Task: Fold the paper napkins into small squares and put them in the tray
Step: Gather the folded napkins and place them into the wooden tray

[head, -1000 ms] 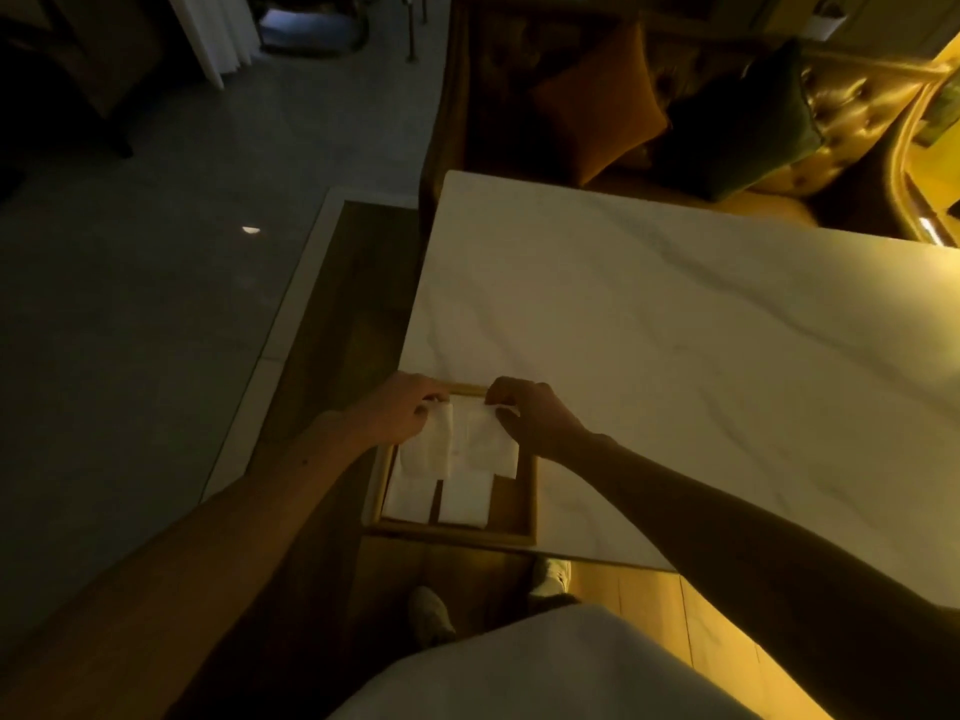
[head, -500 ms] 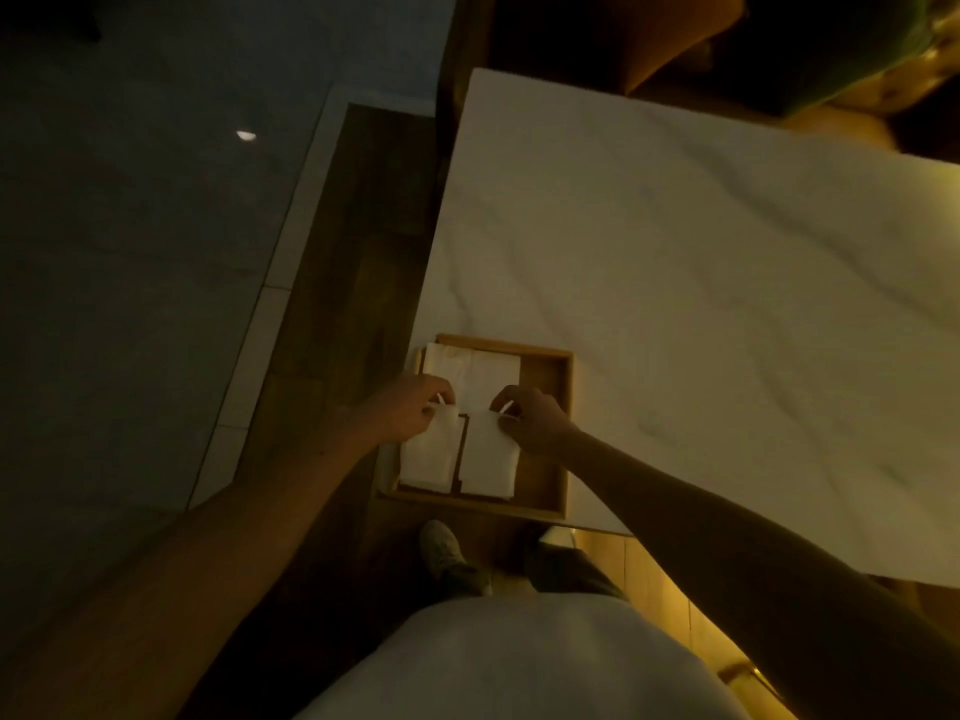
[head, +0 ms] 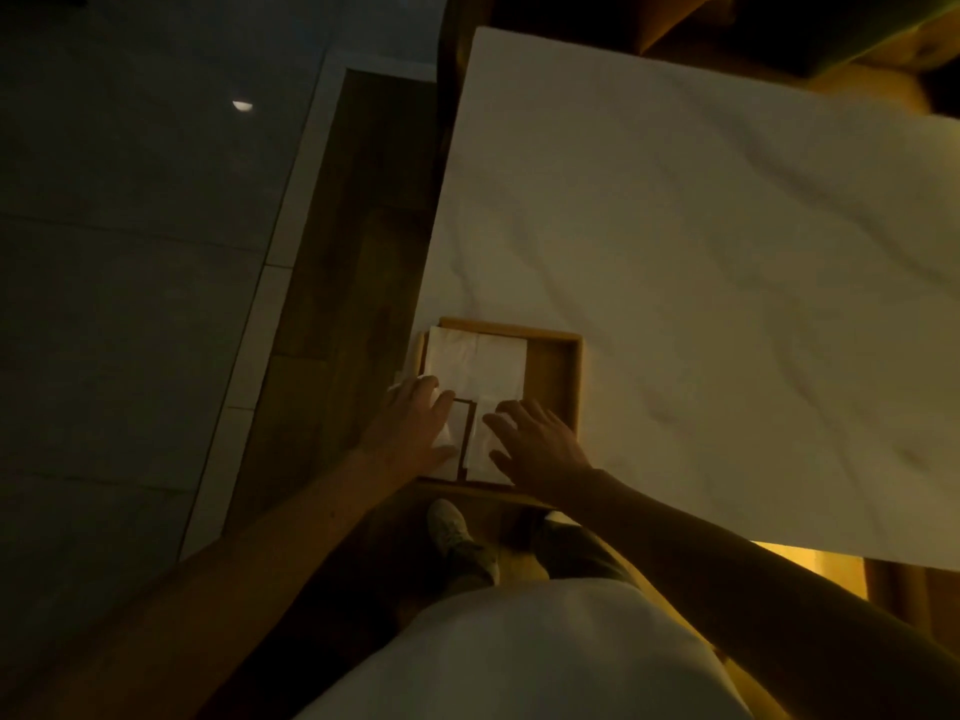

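A shallow wooden tray (head: 558,366) sits at the near left corner of the white marble table (head: 701,283). Folded white napkins (head: 475,363) lie side by side in its far half. Two more folded napkins (head: 480,439) lie in the near half, largely covered by my hands. My left hand (head: 415,428) rests flat with fingers spread on the left near napkin. My right hand (head: 535,444) lies flat on the right near napkin. Neither hand grips anything.
The table's left edge drops to a dark wood floor strip (head: 343,304) and grey tiles (head: 130,304). My shoes (head: 460,537) stand under the near edge. Cushioned seating (head: 779,39) lines the far side.
The two near napkins were pinched at their top edges and lowered into the tray; now both hands have let go and lie flat on them. The camera has tilted down.
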